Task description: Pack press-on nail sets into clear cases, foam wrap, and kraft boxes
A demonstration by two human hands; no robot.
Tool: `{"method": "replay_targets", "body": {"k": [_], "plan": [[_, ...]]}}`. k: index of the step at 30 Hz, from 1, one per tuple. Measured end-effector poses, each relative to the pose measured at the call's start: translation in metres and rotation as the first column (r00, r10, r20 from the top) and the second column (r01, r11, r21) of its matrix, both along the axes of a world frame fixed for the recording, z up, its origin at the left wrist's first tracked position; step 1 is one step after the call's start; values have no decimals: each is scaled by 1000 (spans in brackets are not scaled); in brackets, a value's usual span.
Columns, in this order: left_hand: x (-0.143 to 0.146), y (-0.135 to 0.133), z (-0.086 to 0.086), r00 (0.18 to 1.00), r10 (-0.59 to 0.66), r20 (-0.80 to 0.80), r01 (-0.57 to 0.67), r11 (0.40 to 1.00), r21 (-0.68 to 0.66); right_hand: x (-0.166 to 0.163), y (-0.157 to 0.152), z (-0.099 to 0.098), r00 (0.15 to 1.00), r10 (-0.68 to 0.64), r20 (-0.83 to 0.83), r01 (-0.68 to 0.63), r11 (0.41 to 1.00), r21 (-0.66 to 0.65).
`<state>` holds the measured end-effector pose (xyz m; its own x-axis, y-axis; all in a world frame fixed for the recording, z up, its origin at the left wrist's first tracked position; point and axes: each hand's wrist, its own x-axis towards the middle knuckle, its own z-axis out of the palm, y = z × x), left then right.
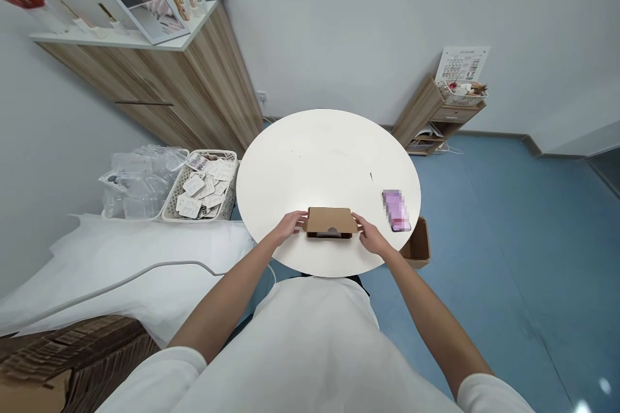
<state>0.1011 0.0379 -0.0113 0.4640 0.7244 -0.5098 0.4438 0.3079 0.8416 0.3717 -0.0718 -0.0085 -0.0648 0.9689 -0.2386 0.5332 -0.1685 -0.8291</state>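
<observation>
A small brown cardboard box (332,219) rests near the front edge of the round white table (320,155). Its lid is partly raised at the front, and a dark gap shows beneath the lid's edge. My left hand (289,227) holds the box's left end, fingers at the side flap. At the opposite end, my right hand (369,235) grips the right side flap with thumb and fingers. What lies inside the box is mostly hidden by the lid.
A phone (396,210) lies at the table's right. Beside the table on the left stand a white basket of cards (225,206) and plastic packaging (145,184). An open carton (417,244) sits below right; flattened cardboard (72,361) is stacked lower left.
</observation>
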Motion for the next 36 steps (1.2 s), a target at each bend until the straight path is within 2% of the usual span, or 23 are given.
{"method": "replay_targets", "body": {"k": [3,5,8,13,15,18,23,27,32,36], "plan": [[0,-10,8,1000,-15,-7,14,999,-52,-1,-10,6,991,-14,-133,3,997,-83],[4,-16,10,998,-48,-49,48,999,7,-5,-13,9,977,-78,-199,55,992,-115],[12,-26,5,980,-49,-191,78,986,147,-17,-14,5,940,-249,-232,217,964,-154],[18,-39,-9,900,-18,-435,139,959,247,-40,-15,-19,870,-490,-46,481,867,-131],[19,-42,-14,856,6,-516,144,958,249,-44,-15,-28,843,-538,31,537,834,-125],[21,-46,-19,811,15,-585,164,954,252,-46,-18,-37,833,-550,60,552,820,-149],[18,-54,-27,839,55,-541,222,874,433,-43,-26,-39,858,-513,5,512,855,-90],[13,-59,-35,886,-6,-464,250,849,466,-46,-31,-40,891,-453,-39,451,891,-52],[14,-59,-41,931,6,-365,191,844,501,-54,-28,-44,849,-522,-81,519,853,-59],[12,-57,-38,956,-19,-294,166,859,484,-54,-26,-43,816,-558,-150,548,830,-105]]}}
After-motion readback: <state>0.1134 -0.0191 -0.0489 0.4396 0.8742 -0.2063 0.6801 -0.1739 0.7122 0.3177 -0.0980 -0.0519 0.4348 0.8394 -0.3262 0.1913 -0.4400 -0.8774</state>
